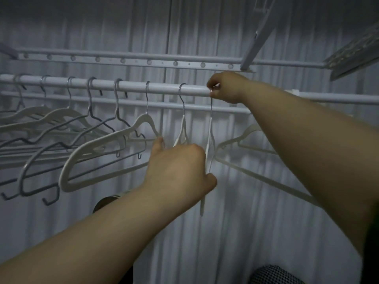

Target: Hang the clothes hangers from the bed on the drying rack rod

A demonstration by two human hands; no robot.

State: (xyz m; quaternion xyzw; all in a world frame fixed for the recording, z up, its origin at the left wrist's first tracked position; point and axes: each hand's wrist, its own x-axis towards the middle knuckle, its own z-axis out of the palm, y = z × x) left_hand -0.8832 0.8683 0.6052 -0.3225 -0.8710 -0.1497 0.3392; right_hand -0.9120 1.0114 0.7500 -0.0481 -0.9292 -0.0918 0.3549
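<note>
**Two hands, one hanger, right at the rod**

Up went the eye to the rod of the drying rack, running across the upper half of the frame. Right of centre the right hand was against it, grip pinched tight on the metal hook of a white hanger. The fingers hid whether that hook was over the rod.

The hanger dropped straight down from the pinch, turned edge-on to the camera. At centre frame the left hand had its grip clenched round the hanger's lower part, thumb on the right side, with the bottom end poking out beneath the hand.

The left index finger reached up and left to the shoulder tip of a big white hanger already on the rod. Further left hung grey hangers. Another pale hanger showed at right, partly behind the right forearm.
</note>
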